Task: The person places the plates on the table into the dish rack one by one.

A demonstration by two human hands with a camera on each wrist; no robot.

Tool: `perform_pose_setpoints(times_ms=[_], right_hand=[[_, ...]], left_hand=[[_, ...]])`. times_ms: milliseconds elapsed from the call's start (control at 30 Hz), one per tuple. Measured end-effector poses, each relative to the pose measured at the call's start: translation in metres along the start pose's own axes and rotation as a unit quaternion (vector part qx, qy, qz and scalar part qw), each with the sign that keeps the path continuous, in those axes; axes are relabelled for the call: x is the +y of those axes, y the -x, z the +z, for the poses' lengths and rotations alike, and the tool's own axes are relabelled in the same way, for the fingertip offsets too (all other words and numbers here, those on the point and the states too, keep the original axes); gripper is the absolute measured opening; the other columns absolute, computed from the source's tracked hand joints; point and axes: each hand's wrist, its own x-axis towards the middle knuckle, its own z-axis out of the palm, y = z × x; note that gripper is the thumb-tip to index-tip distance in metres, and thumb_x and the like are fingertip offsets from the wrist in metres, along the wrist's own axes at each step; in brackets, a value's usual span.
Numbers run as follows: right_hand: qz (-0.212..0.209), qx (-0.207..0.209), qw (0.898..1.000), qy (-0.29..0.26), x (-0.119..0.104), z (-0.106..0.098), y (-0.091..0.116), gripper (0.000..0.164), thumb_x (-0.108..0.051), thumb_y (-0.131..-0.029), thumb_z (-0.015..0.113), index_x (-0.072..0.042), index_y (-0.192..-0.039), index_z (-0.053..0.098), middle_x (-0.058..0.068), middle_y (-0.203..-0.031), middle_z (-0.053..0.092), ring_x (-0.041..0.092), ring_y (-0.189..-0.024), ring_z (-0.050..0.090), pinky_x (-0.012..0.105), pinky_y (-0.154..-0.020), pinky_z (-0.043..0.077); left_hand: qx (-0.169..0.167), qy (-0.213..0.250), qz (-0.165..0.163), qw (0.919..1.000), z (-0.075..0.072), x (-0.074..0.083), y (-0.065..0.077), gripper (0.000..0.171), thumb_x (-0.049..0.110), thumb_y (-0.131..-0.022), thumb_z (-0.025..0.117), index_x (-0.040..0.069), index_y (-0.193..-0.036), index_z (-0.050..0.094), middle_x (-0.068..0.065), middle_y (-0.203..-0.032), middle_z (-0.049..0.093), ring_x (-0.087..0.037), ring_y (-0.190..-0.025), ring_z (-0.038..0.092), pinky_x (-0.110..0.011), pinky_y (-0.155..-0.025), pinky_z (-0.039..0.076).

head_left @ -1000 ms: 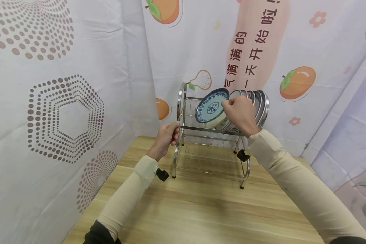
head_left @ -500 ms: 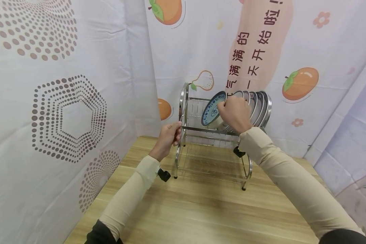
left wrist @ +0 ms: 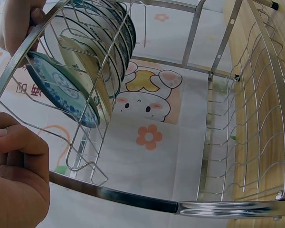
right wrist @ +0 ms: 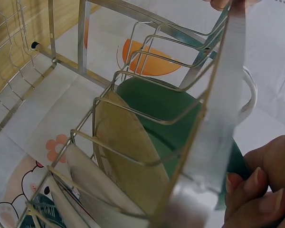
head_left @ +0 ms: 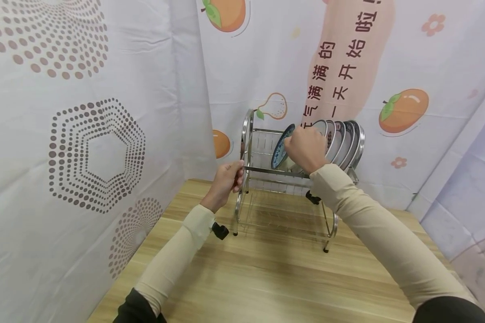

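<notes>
My right hand pinches the near rim of a blue plate with a floral pattern. That plate stands in the upper tier of a metal dish rack, leaning between wire dividers; its green underside shows in the right wrist view. Right beside it stands a cream-coloured dish, and several more plates fill the slots to the right. My left hand grips the rack's left front corner. In the left wrist view its curled fingers lie close to the frame bar.
The rack's lower wire tier sits near the wooden tabletop. Printed white cloth hangs behind the rack, and another patterned cloth hangs at the left.
The blue plate has turned from facing me to nearly edge-on, lowering into the rack. My right hand has moved with it, slightly left relative to the rack. The left hand keeps its hold.
</notes>
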Motion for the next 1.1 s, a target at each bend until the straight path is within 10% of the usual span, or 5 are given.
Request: perform_pose_setpoints(times_ms=[1100], right_hand=[[-0.002,-0.162,0.968,0.189,-0.009,-0.001,0.006,0.038,-0.011,-0.099,0.049,-0.013,-0.062,0.043,0.003,-0.060,0.044,0.019,-0.056,0.040,0.031,-0.046,0.035]], left_hand=[[-0.001,0.005,-0.007,1.0000,0.001,0.002,0.001,0.041,0.030,-0.105,0.055,0.009,-0.070,0.050,0.000,-0.055,0.047,-0.009,-0.042,0.038,-0.021,-0.040,0.034]])
